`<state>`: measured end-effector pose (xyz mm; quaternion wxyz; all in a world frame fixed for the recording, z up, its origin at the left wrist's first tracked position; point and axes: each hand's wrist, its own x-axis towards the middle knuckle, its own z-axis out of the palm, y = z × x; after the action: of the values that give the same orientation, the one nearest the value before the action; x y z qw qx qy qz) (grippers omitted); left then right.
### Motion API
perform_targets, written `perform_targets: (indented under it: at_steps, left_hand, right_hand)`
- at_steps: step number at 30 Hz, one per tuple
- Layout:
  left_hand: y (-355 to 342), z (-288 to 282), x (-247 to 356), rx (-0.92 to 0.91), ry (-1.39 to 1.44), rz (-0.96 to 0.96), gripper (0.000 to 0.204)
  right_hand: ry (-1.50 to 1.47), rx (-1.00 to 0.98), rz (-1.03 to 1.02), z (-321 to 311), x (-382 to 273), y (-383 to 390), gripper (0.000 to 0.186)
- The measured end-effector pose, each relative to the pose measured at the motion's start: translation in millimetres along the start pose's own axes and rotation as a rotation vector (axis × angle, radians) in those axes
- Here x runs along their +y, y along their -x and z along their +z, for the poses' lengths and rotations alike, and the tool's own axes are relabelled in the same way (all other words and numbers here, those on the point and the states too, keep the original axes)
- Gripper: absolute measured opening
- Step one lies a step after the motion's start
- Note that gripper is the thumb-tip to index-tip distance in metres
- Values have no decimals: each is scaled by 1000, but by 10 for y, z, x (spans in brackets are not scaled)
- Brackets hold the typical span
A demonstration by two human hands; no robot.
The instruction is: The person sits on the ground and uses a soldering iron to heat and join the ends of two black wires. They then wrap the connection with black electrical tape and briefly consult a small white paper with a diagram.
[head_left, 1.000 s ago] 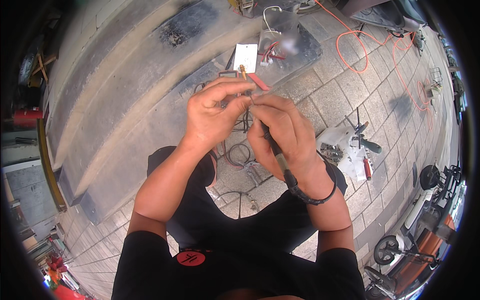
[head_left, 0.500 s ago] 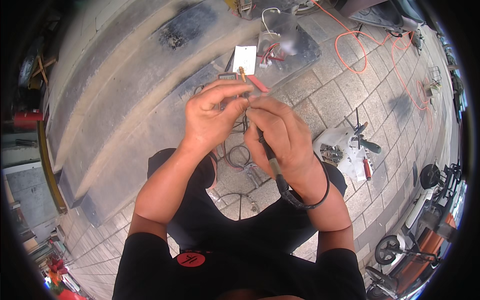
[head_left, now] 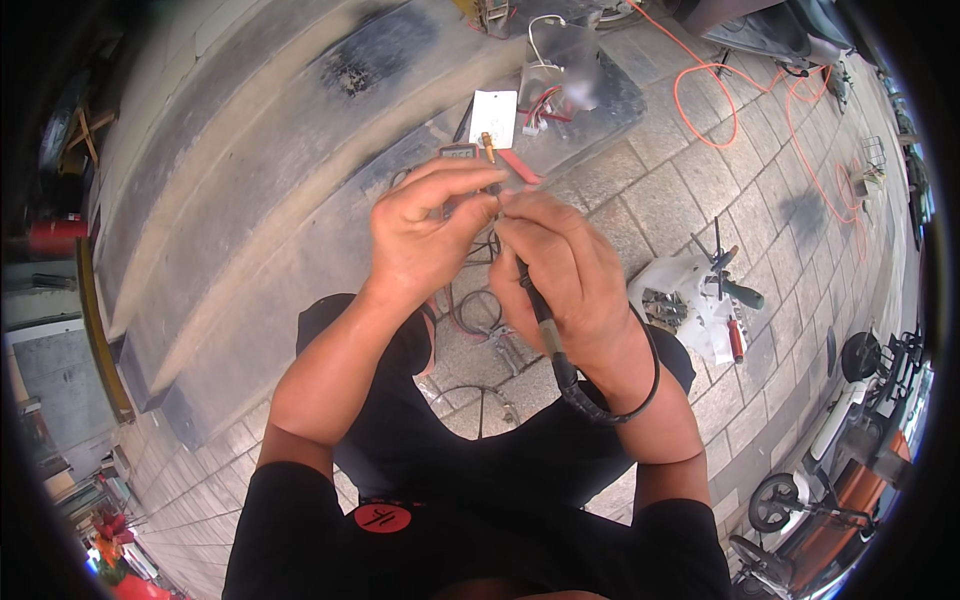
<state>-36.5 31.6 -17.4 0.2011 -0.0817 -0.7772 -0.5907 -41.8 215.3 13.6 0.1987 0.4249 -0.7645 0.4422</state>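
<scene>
Both hands meet above my knees, fingertips almost touching. My right hand [head_left: 560, 260] is closed round a black cable [head_left: 548, 335] with a thick, partly grey sleeve; its cord loops back beside the wrist. With thumb and fingers curled together, my left hand [head_left: 430, 215] pinches at the cable's thin front end; what lies between those fingertips is too small to make out. Just beyond the hands, on the grey step, are a meter with a small display [head_left: 458, 152], a white card [head_left: 493, 118], a brass-coloured piece [head_left: 488, 147] and a red strip [head_left: 520, 167].
Wires with white connectors [head_left: 540, 118] lie further along the step [head_left: 615, 105]. Right of my knee, a white bag [head_left: 665, 280] holds metal parts, with screwdrivers [head_left: 742, 293] beside it. Pliers [head_left: 503, 345] and black cable are on the paving between my feet. An orange cord [head_left: 735, 125] snakes across the far right.
The view has shifted very slightly, moving the background a little. Both hands keep nearly the same pose and grip.
</scene>
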Motion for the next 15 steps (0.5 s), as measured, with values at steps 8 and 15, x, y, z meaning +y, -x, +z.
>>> perform_targets:
  at_steps: [8,15]
  left_hand:
    - [6,5,36,21,-13,-46,27]
    - [34,29,-32,3,12,-102,25]
  right_hand:
    - [-32,-10,-3,24,78,20,45]
    - [-11,-20,24,0,113,25,47]
